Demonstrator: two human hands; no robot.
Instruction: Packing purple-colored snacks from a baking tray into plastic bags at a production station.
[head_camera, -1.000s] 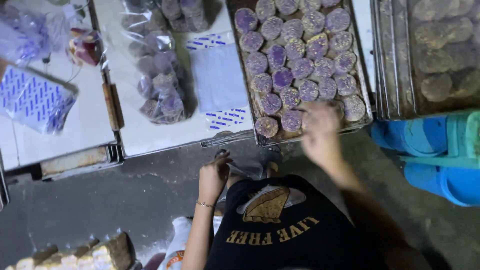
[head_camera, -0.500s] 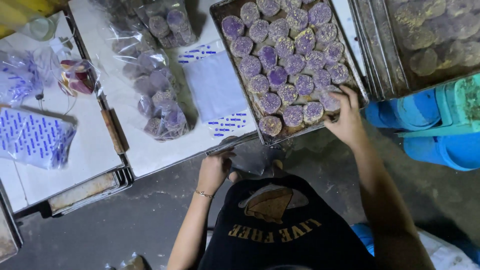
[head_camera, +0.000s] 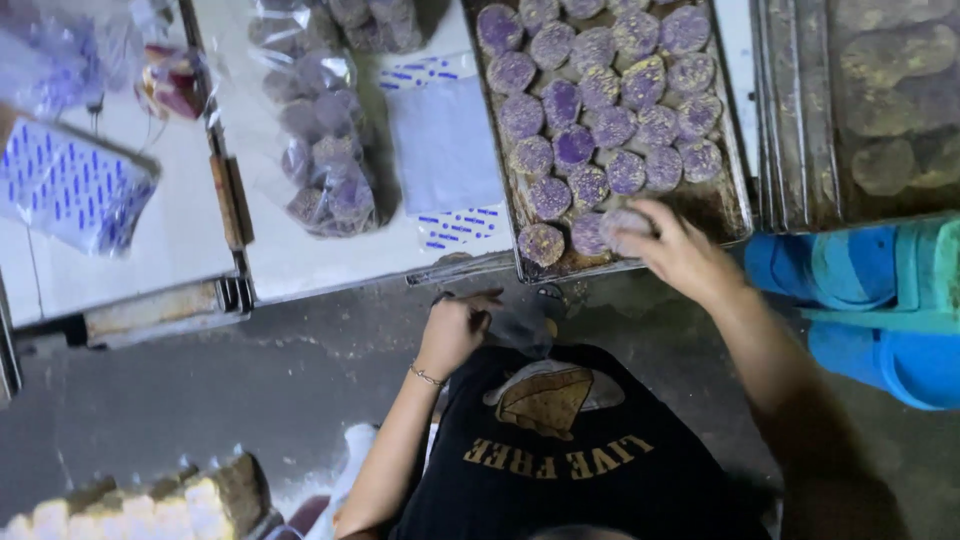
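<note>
At the tray's (head_camera: 737, 215) near edge the right hand (head_camera: 680, 255) pinches a purple cookie (head_camera: 622, 224), while the left hand (head_camera: 455, 330), below the tray, grips a clear bag (head_camera: 520, 325).

Single head view, looking steeply down, fairly close, seemingly.
</note>
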